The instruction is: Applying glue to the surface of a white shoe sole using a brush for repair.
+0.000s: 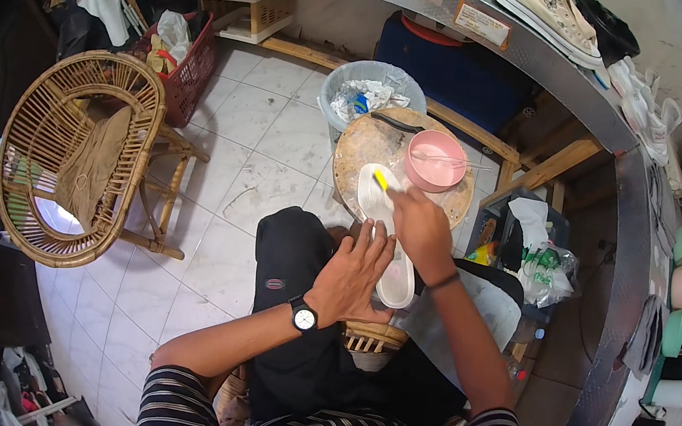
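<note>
Sole (397, 285), white, far end over the round table (355, 142), near end past the edge toward the lap. Left grip (347, 274) open and spread, fingers resting on the sole without clasping; perhaps too loose against skidding or tipping, if pressed unevenly. Next, brush (380, 180) with yellow head against the far end, likely to slip off the rim under too hard a push. Right grip (422, 237) closed around the brush, near the pink bowl (421, 177); could bump it with a wide stroke. Across the bowl, thin stick (444, 159) jutting past the rim, easily caught by knuckles, possibly tipping everything over.
</note>
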`<state>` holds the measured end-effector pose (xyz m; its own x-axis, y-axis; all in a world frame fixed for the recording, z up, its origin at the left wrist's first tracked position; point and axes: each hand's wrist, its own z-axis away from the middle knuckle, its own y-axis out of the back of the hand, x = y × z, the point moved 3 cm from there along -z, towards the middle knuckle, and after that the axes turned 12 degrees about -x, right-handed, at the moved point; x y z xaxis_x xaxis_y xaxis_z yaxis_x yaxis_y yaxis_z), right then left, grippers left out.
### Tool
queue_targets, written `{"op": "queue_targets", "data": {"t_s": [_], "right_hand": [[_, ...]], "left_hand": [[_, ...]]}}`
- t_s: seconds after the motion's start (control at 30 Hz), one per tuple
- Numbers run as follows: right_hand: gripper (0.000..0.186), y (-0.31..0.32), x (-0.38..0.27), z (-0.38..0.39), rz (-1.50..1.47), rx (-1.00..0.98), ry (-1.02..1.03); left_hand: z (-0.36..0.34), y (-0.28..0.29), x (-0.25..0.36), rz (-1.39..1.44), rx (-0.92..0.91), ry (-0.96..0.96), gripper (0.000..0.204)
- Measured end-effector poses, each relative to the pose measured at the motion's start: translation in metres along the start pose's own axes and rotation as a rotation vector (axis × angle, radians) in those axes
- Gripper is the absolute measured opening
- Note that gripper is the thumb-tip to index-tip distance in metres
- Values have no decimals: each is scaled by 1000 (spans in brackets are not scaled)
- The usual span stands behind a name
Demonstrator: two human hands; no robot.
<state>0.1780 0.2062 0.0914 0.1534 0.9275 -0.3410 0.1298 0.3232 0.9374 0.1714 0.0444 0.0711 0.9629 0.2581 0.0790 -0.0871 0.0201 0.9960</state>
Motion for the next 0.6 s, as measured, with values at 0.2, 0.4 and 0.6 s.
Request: {"op": "queue_targets", "data": {"t_s": [0.2,0.4,0.6], "right_hand": [[25,11,-9,4,64,-70,18],[25,2,-10,-4,-10,29,31],[23,5,-4,-3,74,-128,35]], "left_hand": [[-1,0,1,-48,8,-7,113],[-1,2,0,-17,-5,-9,113],[0,-1,3,-86,38,-3,111]]}}
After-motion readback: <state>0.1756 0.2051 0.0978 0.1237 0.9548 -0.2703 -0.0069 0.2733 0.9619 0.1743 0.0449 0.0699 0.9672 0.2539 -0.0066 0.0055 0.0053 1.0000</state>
